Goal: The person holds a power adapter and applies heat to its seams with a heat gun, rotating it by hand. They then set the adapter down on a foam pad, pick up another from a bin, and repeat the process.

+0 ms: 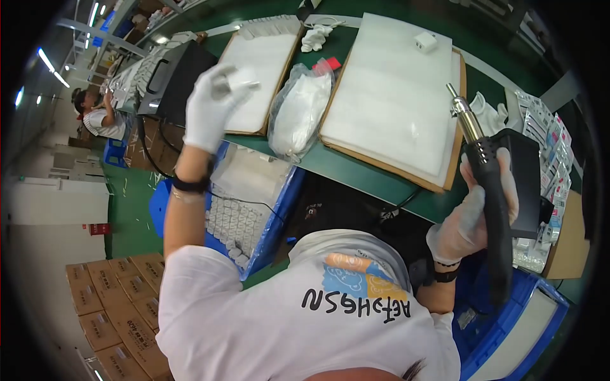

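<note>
My left hand point(213, 105), in a white glove, is raised over the left foam sheet. Its fingers are closed on a small white block point(244, 80) whose kind is partly hidden; it is pale like the charger nearby. My right hand point(467, 219), also gloved, grips the black handle of a hot air gun point(488, 174). The gun's metal nozzle points up and toward the far side of the bench. A white charger point(425, 42) rests on the large white foam sheet point(387, 101), well apart from both hands.
Between the foam sheets lies a clear plastic bag point(302, 114) with white contents. Below left stands a blue crate point(276, 213) holding rows of white parts. A black box point(524, 181) and packaged goods point(553, 152) are at right. Brown cartons point(117, 305) stand stacked lower left; a co-worker point(105, 117) sits far left.
</note>
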A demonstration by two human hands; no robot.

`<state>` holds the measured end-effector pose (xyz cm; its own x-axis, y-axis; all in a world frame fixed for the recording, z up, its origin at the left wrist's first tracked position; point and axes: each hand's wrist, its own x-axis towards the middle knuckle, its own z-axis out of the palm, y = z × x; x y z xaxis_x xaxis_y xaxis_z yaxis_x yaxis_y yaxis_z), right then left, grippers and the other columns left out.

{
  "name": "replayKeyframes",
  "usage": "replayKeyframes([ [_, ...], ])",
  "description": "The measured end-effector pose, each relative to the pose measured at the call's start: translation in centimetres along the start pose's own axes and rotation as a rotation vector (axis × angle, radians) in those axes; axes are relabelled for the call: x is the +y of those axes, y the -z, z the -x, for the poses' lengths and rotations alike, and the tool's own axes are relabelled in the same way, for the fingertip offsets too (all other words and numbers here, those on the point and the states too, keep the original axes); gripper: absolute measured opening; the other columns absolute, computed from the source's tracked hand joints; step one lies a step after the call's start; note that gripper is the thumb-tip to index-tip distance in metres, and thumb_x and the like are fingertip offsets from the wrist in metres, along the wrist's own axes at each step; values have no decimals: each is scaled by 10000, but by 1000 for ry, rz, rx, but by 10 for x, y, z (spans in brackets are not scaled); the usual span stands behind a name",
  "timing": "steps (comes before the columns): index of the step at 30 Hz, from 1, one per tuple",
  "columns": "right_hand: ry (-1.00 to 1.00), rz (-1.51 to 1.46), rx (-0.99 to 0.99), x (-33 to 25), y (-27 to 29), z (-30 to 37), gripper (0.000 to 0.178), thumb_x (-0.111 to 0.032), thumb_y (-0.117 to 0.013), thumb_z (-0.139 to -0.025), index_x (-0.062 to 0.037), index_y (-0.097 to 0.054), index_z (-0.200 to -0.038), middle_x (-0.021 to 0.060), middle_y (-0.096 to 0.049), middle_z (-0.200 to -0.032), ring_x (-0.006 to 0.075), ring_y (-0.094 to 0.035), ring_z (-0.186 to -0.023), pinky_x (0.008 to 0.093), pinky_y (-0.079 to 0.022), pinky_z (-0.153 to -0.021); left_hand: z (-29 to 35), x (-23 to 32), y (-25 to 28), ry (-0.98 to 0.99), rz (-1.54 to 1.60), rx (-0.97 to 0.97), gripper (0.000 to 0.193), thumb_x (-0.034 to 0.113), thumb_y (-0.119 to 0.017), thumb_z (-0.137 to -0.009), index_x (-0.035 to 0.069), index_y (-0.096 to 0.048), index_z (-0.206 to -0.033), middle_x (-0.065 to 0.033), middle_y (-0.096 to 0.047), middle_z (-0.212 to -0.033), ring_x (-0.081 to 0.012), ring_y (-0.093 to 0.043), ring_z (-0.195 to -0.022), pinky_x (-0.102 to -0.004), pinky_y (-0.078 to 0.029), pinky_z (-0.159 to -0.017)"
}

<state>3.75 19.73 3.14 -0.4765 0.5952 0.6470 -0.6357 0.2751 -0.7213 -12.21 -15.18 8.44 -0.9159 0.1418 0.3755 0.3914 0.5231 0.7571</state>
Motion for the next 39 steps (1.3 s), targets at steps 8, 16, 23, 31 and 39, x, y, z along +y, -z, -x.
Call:
replayKeyframes([
  [8,204,206,-122,41,-17,10,454,-217,-599,-907,4,-425,-1263,316,-469,-1278,355,-548,-1128,423,-489,-929,-167,-118,51,-105,-791,82,333,167,-725,-761,90,-639,-1074,-143,-610,-1079,-305,-606,-956,-348,-484,-852],
  [16,283,406,-324,33,-7,16,462,-202,-600,-904,-42,-428,-1301,271,-431,-1334,383,-486,-1204,425,-411,-1004,-234,-188,21,53,-805,6,236,195,-593,-843,101,-672,-1044,-166,-620,-1132,-355,-600,-1018,-364,-475,-883],
  [23,180,365,-405,40,7,16,529,-348,-576,-909,-45,-426,-1317,276,-410,-1352,366,-489,-1196,412,-430,-982,-264,-252,11,-47,-730,-18,247,164,-598,-838,114,-660,-1072,-182,-642,-1075,-360,-596,-1019,-373,-470,-880],
  [31,110,288,-390,43,6,15,573,-432,-560,-902,-44,-442,-1307,288,-383,-1371,375,-477,-1210,435,-435,-977,-264,-236,21,-106,-688,199,398,190,-641,-834,52,-575,-1200,-186,-619,-1132,-349,-604,-1023,-368,-474,-871],
  [39,225,195,-322,54,12,15,612,-444,-551,-906,-27,-413,-1332,282,-335,-1412,369,-521,-1165,418,-472,-940,-209,12,-162,-605,-384,-262,407,133,-600,-848,91,-544,-1249,-166,-583,-1191,-287,-625,-987,-342,-500,-831],
])
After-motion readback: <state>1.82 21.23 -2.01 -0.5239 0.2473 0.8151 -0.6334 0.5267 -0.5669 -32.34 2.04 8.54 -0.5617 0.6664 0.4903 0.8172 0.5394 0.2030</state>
